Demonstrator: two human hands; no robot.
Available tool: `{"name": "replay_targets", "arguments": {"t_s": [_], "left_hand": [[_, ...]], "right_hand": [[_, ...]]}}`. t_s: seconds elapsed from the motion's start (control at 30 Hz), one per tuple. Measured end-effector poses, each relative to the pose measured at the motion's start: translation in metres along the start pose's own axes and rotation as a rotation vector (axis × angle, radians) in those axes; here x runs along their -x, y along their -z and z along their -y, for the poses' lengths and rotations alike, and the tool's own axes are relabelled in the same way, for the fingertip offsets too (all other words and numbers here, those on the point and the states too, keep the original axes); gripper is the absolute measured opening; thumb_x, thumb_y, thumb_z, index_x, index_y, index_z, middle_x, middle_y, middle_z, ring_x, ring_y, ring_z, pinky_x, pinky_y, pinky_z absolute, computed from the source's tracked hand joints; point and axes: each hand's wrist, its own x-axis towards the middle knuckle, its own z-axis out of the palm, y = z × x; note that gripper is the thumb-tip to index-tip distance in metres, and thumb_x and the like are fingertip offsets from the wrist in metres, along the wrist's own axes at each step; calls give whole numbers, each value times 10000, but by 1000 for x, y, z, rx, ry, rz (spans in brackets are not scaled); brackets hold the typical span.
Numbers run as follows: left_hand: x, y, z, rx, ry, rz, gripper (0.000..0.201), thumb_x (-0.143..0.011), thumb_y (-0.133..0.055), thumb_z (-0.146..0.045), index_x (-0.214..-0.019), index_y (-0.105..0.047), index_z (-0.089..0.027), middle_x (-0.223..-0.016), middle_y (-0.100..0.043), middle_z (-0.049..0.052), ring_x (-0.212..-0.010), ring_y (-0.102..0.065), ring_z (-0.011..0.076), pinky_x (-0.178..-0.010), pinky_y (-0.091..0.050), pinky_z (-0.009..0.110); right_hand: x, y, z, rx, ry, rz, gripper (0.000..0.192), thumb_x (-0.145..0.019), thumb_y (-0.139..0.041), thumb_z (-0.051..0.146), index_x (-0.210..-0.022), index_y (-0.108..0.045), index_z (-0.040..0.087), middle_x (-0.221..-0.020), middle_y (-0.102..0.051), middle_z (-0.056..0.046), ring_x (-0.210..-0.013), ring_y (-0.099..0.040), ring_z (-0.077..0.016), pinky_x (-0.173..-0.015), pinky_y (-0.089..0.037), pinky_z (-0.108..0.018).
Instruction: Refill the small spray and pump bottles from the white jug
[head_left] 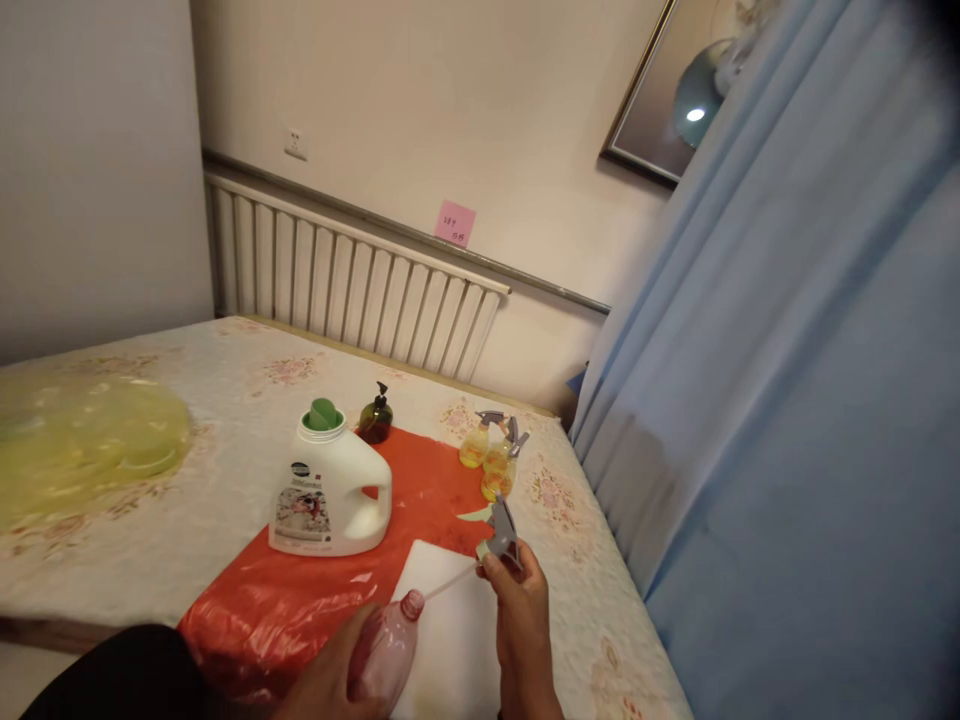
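My left hand (334, 670) is wrapped round a pink see-through bottle (386, 655) with an uncapped neck, tilted to the right. A grey trigger spray head (501, 535) is pinched in my right hand (521, 610), just right of the bottle. Its thin clear tube slants down toward the bottle mouth; whether the tip is inside I cannot tell. Under the hands lies a white board (450, 640) on a red plastic sheet (300, 620). A large white jug (337, 500) with a handle and a green piece in its mouth stands upright behind the bottle.
Several yellow spray bottles (495, 470) with grey triggers stand at the sheet's back right. A dark pump bottle (376, 418) is behind the jug. Yellow clear plastic (90, 450) lies at left on the flowered bed cover (225, 400). A blue curtain (787, 400) hangs at right.
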Motion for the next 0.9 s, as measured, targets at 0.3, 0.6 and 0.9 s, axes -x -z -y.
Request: {"name": "replay_targets", "arguments": {"t_s": [0.3, 0.6, 0.9], "left_hand": [[-3, 1, 25, -34, 4, 45, 696, -579, -649, -232, -1269, -562, -230, -1291, -672, 51, -1230, -584, 366, -1013, -509, 410], [-4, -3, 38, -78, 0, 80, 739, -594, -651, -211, -1314, -486, -219, -1369, -615, 74, -1295, -532, 346, -1090, -441, 413], [-3, -1, 37, -62, -28, 51, 718, -581, -658, -214, -1289, -537, -219, -1343, -641, 71, -1278, -548, 357, -1061, -467, 406]], "right_hand": [[3, 4, -2, -53, -21, -15, 328, -739, -776, 334, -995, -653, 170, -864, -666, -17, -752, -586, -154, -706, -495, -273], [8, 1, 9, 74, 10, 6, 327, -737, -773, 321, -1008, -678, 166, -877, -697, -33, -777, -624, -172, -735, -505, -280], [10, 0, 8, 21, 3, 19, 328, -718, -794, 312, -992, -685, 169, -856, -687, -24, -736, -620, -161, -708, -515, -283]]}}
